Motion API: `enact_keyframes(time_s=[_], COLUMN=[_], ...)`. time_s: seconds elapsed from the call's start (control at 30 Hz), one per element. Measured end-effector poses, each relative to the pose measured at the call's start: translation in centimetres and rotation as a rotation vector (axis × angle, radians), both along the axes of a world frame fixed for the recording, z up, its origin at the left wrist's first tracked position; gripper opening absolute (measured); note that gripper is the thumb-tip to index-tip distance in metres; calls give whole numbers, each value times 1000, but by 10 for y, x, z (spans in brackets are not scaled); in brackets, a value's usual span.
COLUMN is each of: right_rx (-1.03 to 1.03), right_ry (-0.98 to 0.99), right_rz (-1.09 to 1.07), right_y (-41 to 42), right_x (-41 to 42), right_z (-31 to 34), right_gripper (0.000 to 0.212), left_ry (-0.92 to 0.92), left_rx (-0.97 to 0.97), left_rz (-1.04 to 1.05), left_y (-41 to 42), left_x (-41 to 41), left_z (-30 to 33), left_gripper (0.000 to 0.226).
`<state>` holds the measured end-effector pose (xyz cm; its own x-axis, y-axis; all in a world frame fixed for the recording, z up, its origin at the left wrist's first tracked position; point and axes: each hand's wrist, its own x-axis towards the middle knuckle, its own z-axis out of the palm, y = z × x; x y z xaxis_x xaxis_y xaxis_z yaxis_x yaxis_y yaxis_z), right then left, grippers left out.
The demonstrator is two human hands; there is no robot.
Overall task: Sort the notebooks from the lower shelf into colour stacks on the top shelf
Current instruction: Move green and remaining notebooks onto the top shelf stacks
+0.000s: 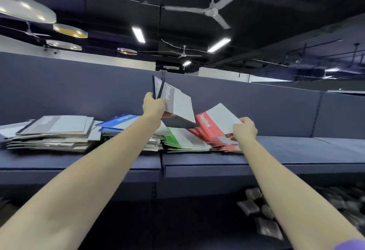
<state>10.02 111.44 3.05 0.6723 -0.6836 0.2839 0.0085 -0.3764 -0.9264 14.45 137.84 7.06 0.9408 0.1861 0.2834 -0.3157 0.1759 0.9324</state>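
Observation:
My left hand [154, 105] is raised above the top shelf [276, 157] and grips several grey notebooks [177, 105], fanned out and tilted. My right hand [245, 129] pinches the corner of a red notebook [215, 123], which is tilted just over the red stack [223, 145]. Along the shelf from left to right lie a grey stack [53, 133], a blue stack [118, 123], a green stack [181, 139] and the red stack.
A dark blue back panel [79, 88] rises behind the shelf. The shelf's right part [316, 147] is bare. Dark packets [254, 206] lie on the lower shelf at the right. Ceiling fans and lights hang overhead.

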Motion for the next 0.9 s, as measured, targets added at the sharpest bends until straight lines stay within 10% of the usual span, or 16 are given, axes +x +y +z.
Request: enact_keyframes(time_s=[0.17,0.27,0.5,0.9], right_rx=[-521,-680,-55,-143], right_ry=[441,295,46,-8], right_rz=[-111,-128,469,47], right_y=[-21,-16,45,-15], right_x=[0,3,8,13], right_z=[-24,-26,-3,-22], right_gripper=[23,26,40,9], left_ry=[41,60,31,39], left_rx=[17,27,63,68], left_rz=[-39,-35,-101,-55], left_y=[-24,-30,-48,-23], left_x=[4,8,39,-8], left_z=[-8,-13,-35,-18], left_gripper=[23,17,65,37])
